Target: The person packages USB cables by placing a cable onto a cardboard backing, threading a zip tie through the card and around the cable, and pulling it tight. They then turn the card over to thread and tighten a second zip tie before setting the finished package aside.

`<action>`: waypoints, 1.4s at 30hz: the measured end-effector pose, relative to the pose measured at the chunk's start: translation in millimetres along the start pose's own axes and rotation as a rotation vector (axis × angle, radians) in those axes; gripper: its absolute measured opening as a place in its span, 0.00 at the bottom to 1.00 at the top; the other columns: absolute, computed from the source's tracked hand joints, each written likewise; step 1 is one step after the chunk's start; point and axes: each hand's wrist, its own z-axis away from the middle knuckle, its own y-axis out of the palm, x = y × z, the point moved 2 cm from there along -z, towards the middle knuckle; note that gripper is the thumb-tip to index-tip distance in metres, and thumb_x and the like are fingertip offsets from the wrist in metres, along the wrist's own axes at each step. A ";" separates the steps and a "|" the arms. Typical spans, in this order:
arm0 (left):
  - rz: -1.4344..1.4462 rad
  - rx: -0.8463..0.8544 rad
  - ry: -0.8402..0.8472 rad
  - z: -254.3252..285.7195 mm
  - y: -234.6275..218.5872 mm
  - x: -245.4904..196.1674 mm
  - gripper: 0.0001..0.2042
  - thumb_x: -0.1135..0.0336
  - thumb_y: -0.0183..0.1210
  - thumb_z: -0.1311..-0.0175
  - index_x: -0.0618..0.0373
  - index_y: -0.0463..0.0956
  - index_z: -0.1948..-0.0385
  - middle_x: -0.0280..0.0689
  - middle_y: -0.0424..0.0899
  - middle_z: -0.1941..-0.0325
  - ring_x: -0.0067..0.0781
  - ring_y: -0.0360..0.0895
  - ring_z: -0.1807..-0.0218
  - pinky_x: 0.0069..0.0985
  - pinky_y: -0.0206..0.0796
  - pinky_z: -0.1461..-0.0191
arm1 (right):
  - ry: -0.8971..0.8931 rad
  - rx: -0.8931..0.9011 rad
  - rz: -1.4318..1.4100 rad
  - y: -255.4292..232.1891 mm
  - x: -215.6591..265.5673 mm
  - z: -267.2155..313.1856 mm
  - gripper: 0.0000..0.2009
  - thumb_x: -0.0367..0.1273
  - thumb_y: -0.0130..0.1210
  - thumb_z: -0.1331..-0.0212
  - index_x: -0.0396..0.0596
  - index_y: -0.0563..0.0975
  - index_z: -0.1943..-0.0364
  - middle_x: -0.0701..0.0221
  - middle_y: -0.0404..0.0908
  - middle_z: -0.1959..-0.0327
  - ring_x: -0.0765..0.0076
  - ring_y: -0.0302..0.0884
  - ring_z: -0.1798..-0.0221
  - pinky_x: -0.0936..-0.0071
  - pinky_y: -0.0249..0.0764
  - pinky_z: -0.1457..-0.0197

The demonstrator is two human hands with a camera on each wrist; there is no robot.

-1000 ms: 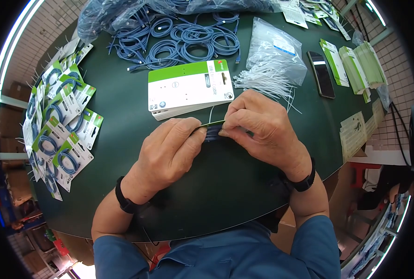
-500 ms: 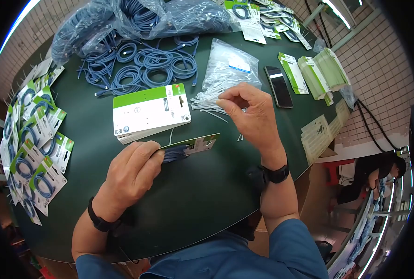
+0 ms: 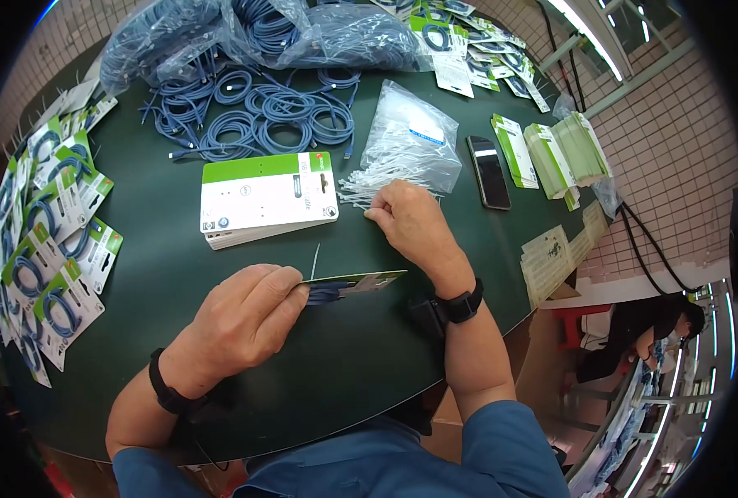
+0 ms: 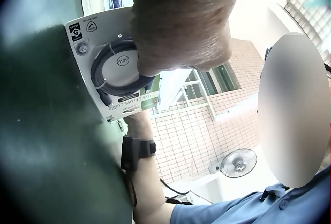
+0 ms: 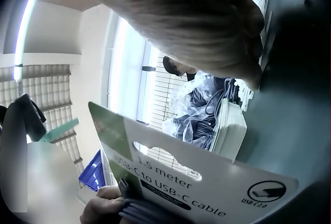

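Note:
My left hand (image 3: 248,319) pinches the left end of a printed card (image 3: 373,280) held on edge above the table, with a coiled blue cable (image 3: 326,293) on its near face. One white tie (image 3: 316,261) sticks up from the card's far side. In the left wrist view the coil (image 4: 96,69) lies round the card's 60W mark. My right hand (image 3: 414,224) is at the near edge of a pile of white cable ties (image 3: 385,177), fingertips bent down together; whether they hold a tie is hidden. The right wrist view shows the card (image 5: 170,167) below the right hand (image 5: 207,27).
A stack of cards (image 3: 265,195) lies beyond the left hand. Loose blue cables (image 3: 286,116) and a bagged bundle (image 3: 352,37) are behind it. A clear bag (image 3: 410,124), phone (image 3: 489,170) and card stacks (image 3: 514,149) stand right; finished carded cables (image 3: 62,307) pile left.
My right hand has let go of the card and moved right, then down to the tie pile. The left hand still holds the card, which now shows more of its length. The view has shifted.

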 end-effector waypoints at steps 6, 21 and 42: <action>0.021 0.010 -0.004 1.1 -0.9 0.7 0.12 0.80 0.70 0.47 0.67 0.81 0.61 0.47 0.84 0.56 0.46 0.86 0.60 0.35 0.82 0.59 | 0.033 0.031 -0.045 -8.7 7.8 1.5 0.09 0.29 0.67 0.39 0.35 0.81 0.65 0.55 0.86 0.68 0.51 0.85 0.67 0.59 0.79 0.60; 0.075 0.054 0.024 -2.9 0.6 -5.4 0.15 0.80 0.72 0.50 0.67 0.81 0.60 0.47 0.84 0.55 0.45 0.86 0.59 0.34 0.82 0.58 | 0.420 0.361 -0.789 -23.5 15.6 0.3 0.09 0.31 0.65 0.35 0.36 0.85 0.61 0.71 0.87 0.72 0.81 0.77 0.76 0.81 0.71 0.72; 0.078 0.059 0.041 -5.5 -0.6 -10.0 0.13 0.80 0.72 0.48 0.66 0.81 0.61 0.45 0.85 0.56 0.45 0.87 0.59 0.34 0.83 0.58 | 0.561 0.362 -1.304 -30.5 15.1 1.3 0.07 0.32 0.64 0.30 0.43 0.83 0.63 0.73 0.86 0.69 0.86 0.77 0.74 0.87 0.70 0.72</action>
